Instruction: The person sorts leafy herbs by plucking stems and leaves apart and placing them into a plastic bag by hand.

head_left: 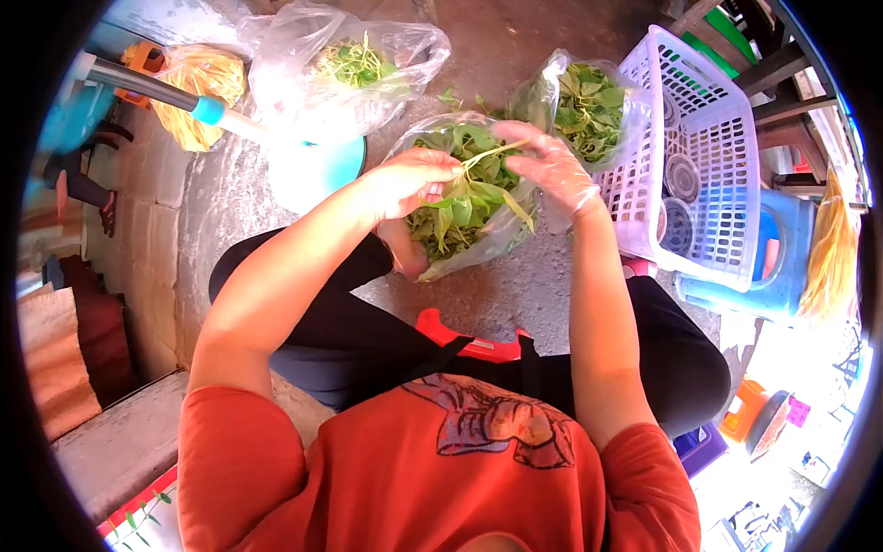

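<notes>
Leafy green sprig with a pale stem [457,206] is held above a clear plastic bag of green leaves [492,256]. Leftmost, a crinkled yellow plastic bundle [200,97] lies beside a clear plastic bag of pale green stems [276,69]. Next, the left hand [409,181] pinches the sprig by its stem, apparently to steady it while the leaves hang free. The leaf bag below lies before the black-trousered legs [345,340], presumably for easy reach. The right hand [555,173] curls near the stem's tip, fingers parted; whether they grip it, I cannot tell. Farther right stands a white lattice plastic basket [635,223].
</notes>
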{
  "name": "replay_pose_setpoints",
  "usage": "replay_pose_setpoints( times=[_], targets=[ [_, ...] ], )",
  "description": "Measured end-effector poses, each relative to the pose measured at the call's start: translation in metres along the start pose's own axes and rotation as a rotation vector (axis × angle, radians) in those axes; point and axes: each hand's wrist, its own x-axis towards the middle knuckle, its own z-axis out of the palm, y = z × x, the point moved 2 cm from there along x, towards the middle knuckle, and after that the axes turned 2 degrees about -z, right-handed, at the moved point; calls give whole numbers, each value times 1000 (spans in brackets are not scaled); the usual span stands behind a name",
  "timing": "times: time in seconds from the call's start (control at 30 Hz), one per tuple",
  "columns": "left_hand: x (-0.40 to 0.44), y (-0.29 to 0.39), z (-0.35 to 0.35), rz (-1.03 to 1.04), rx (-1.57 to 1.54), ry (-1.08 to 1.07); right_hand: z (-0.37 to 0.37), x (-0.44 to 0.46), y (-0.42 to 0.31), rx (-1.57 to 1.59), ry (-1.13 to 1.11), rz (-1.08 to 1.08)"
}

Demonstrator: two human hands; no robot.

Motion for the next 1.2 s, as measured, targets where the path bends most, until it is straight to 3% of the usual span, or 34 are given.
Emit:
replay_pose_setpoints(
  times=[0.07,0.1,0.23,0.33,0.37,0.5,0.53,0.63,0.73,0.87,1.0,1.13,1.2],
  targets=[
    [2,-1,4,-3,46,62,5,8,0,-125,-54,-132],
    [2,-1,7,-5,70,95,13,9,3,116,47,-85],
    [-1,10,17,456,509,297,19,12,-6,-162,72,66],
    [-1,11,25,464,323,134,27,13,-12,-233,69,16],
    [0,10,26,495,407,220,31,13,-16,-254,72,16],
    [8,7,15,595,272,306,39,17,-20,-278,84,0],
    [8,6,15,579,202,324,40,18,-17,-270,90,-5],
    [3,8,20,505,-28,338,46,23,1,256,302,39],
    [4,11,12,419,-279,279,37,18,3,338,332,231],
    [-1,17,12,366,-452,183,42,14,-26,243,118,232],
    [-3,21,13,350,-477,146,46,16,-15,196,85,158],
    [3,15,9,411,-537,121,46,18,-16,117,163,156],
    [0,17,15,417,-554,220,48,21,-11,32,222,101]
  ],
)
